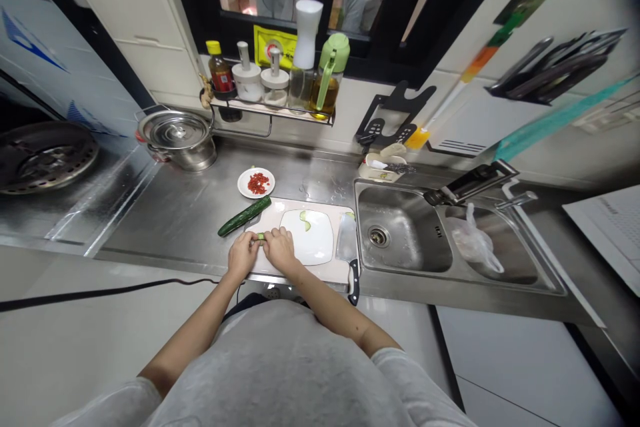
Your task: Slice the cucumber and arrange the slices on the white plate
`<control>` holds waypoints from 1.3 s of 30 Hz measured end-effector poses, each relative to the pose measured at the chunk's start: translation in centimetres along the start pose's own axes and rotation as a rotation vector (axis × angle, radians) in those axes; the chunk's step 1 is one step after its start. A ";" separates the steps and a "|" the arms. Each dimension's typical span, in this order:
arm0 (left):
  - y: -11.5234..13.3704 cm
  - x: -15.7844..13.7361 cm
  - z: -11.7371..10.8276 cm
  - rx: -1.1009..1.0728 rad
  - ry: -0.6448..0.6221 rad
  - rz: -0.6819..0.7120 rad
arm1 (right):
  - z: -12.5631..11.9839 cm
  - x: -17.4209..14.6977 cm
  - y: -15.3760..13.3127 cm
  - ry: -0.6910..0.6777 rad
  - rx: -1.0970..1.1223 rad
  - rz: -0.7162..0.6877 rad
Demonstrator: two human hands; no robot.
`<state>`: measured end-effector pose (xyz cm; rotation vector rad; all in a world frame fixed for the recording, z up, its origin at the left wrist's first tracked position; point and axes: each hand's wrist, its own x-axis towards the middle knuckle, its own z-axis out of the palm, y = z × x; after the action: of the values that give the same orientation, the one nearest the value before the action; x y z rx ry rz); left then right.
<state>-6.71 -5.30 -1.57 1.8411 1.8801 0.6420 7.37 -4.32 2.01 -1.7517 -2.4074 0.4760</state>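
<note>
Over the left part of a pink cutting board (320, 271), my left hand (243, 255) and my right hand (279, 247) meet with fingers closed on a small green cucumber slice (261, 237). The fingers cover most of this slice. Beside my right hand lies a white rectangular plate (313, 248) with a curled cucumber slice (305, 219) near its upper edge. A dark green cucumber (244, 216) lies slantwise just beyond my left hand, its far end by the board. On the board's right edge rests a kitchen knife (346, 240), black handle toward me.
A small white dish (257, 183) of chopped red pieces stands behind the board. To the right is a double sink (405, 230) with a plastic bag (475, 243). A lidded steel pot (180, 140) stands at the back left, below a shelf of seasoning bottles (223, 73).
</note>
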 end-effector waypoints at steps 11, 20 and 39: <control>2.5 0.8 -1.3 -0.639 0.097 -0.219 | -2.7 0.6 3.3 0.086 0.733 0.145; 5.8 1.8 -2.2 -0.793 -0.166 -0.074 | -5.2 -0.8 5.1 0.047 1.139 0.152; 8.9 1.1 -4.1 -0.428 -0.123 0.306 | -7.6 -2.5 4.4 -0.098 1.400 0.461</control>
<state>-2.03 -4.24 7.09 1.8380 1.2697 0.9275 14.30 -4.11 7.95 -1.4221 -0.9584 1.7220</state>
